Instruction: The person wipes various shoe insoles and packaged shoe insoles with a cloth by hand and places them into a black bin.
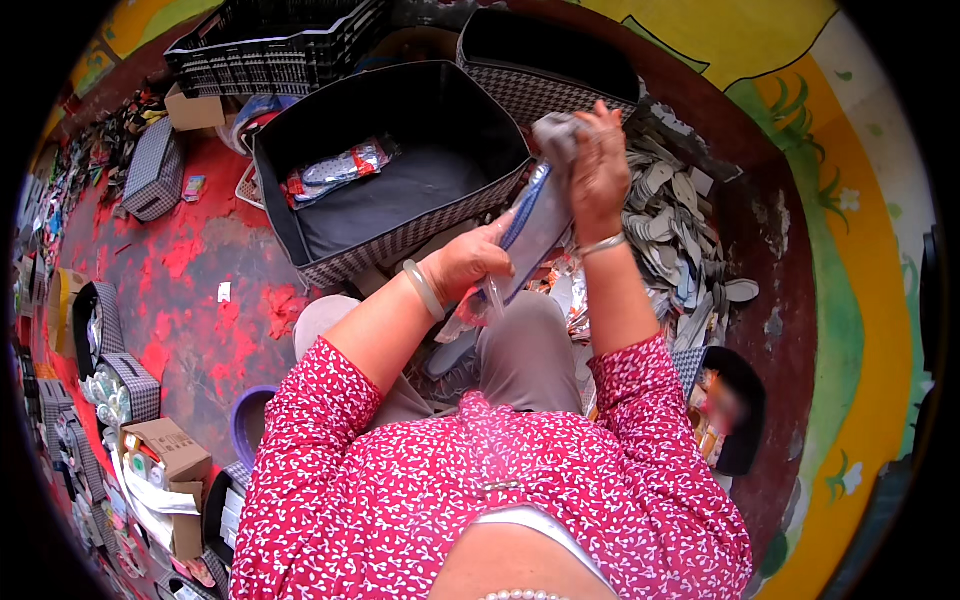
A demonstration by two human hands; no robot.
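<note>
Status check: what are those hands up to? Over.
Left hand gripping blue-edged plastic bag. Right hand at grey bundle, bag's upper end. Black-lined bin just ahead.

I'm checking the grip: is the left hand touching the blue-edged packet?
Touching. The head view shows it: the thumb of the left hand lies across the lower part of the blue-edged packet.
</note>
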